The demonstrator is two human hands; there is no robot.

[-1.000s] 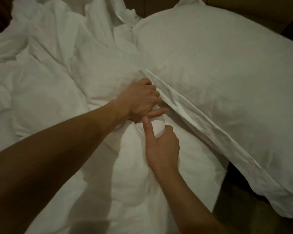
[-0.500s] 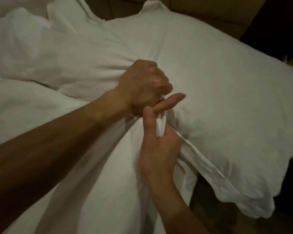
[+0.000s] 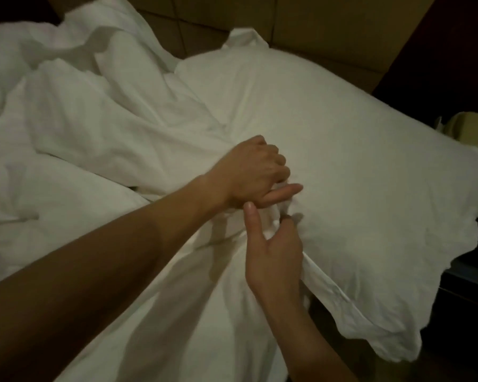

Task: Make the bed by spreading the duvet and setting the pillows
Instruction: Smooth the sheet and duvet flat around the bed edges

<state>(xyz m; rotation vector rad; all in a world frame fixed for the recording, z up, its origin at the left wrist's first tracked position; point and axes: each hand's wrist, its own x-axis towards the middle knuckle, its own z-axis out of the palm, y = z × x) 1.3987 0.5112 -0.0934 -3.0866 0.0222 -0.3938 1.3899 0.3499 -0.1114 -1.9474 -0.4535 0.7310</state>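
A: So where's the duvet?
B: Bunched beside the pillow. Left hand fist clamped on its edge, right hand pinching the same fold.

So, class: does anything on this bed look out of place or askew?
Yes. The duvet lies bunched in rumpled folds instead of spread flat, and the pillow sits diagonally, overhanging the bed's edge beside the headboard.

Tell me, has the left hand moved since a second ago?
Yes. The left hand, gripping the duvet, has gone from beside the pillow's near edge up onto the pillow, toward the headboard.
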